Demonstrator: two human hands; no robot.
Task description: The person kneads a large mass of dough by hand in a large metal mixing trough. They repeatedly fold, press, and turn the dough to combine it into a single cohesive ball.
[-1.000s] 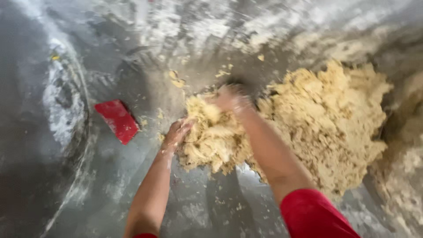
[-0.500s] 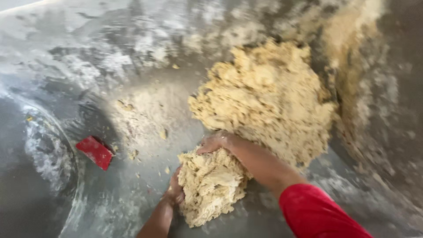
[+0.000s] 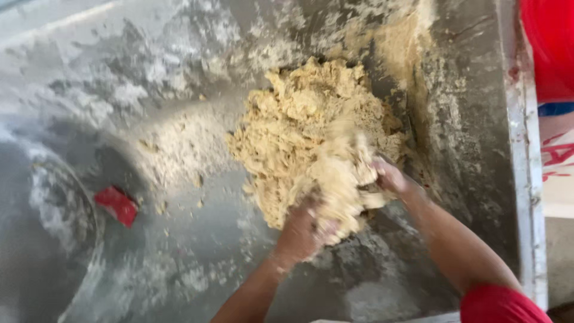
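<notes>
Down inside the floured metal trough, head view, 1 camera only:

Surface: a grey metal trough point(image 3: 197, 263), dusted and smeared with flour and dough crumbs; its right wall rises to a pale rim along the right edge.

Dough: 1 big crumbly tan dough mass point(image 3: 311, 131) lies right of centre, against the smeared right-hand slope of the trough.

Lump in hand: a smaller dough lump point(image 3: 338, 185) sits at the near edge of the mass, touching it, blurred by motion.

Left hand: the left hand point(image 3: 302, 233) presses into the lump from below and from the left; fingers curled into the dough, coated in it, so how far they spread I cannot tell.

Right hand: the right hand point(image 3: 391, 178) grips the lump from its right side; fingers closed on the dough, tips buried in it.

Arms: both forearms are bare; a red sleeve point(image 3: 502, 305) covers the right upper arm at the bottom edge.

Scraper: 1 small red scraper point(image 3: 117, 206) lies flat on the trough floor, well apart to the left of the dough.

Far left: a curved ring of caked flour point(image 3: 51, 203) marks the floor just beside the scraper.

Right edge: red cloth point(image 3: 547, 48) shows beyond the rim, outside the trough.
</notes>
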